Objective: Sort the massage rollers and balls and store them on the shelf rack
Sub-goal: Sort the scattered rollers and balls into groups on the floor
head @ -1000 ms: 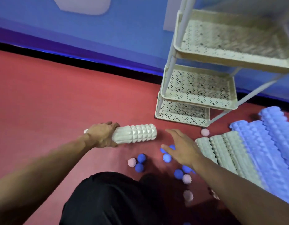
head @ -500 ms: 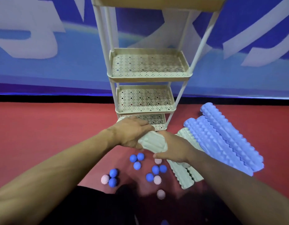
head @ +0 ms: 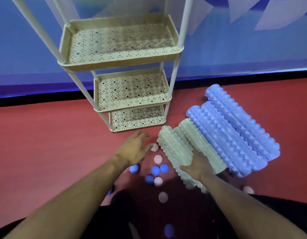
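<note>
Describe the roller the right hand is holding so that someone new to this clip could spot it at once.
Start at the shelf rack on the red floor; just right of its base lie pale green rollers beside blue rollers. The held roller is the leftmost pale green one, riding on top of the others, its near end gripped by the right hand.

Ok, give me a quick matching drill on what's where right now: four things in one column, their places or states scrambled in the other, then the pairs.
Things:
1. white roller
2. blue rollers
3. left hand
4. rack

Places or states:
A. nothing on the trays in view
B. held by the right hand
C. lying on the floor, far right
D. open, above the balls

Pairs: 1-B, 2-C, 3-D, 4-A
</note>
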Tool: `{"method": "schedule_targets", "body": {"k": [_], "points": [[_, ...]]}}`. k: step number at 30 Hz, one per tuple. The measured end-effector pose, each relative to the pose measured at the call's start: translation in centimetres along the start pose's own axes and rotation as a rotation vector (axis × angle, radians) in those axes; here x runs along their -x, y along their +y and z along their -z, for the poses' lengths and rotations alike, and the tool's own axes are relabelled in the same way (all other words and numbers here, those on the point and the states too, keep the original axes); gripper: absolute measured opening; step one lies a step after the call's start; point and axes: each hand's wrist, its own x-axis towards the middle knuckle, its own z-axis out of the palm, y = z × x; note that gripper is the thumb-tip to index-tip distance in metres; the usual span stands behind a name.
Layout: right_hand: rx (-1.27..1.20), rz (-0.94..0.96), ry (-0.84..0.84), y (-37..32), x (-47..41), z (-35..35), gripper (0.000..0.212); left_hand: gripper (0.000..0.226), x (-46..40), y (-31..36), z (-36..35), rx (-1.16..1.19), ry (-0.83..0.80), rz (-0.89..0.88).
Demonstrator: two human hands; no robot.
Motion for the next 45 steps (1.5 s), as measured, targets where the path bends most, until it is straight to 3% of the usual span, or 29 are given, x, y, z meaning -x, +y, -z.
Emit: {"method": "schedule_targets", "body": {"k": [4,13,19,23,29,36,45], "points": [[0.029,0.007,0.064,0.2,-3.1,-2.7,0.085,0.045,-0.5,-1.8,-4.2,0.073,-0.067,0.046],[0.072,-0.053,0.085,1.5,-7.1,-4.0,0.078,0.052,-2.2,-2.9,-9.4,0.077,-0.111,0.186],[0.043,0.027,0.081,1.9,-6.1,-3.3,0.071,0.053,-1.7,-3.1,-10.6,0.069,-0.135,0.267],[0.0,0.115,0.043,1.8,-4.0,-2.3,0.067,0.056,0.2,-2.2,-10.3,0.032,-0.16,0.263],[0.137,0.27,-0.036,0.0,1.1,1.0,0.064,0.058,3.7,1.1,-7.0,-0.098,-0.122,0.199],[0.233,0.269,-0.203,-2.4,9.0,5.3,0.056,0.05,9.9,6.2,-3.4,-0.133,-0.327,0.277],[0.229,0.39,-0.107,-2.6,18.9,7.8,0.058,0.046,18.4,10.6,-2.3,-0.079,-0.232,0.258]]}}
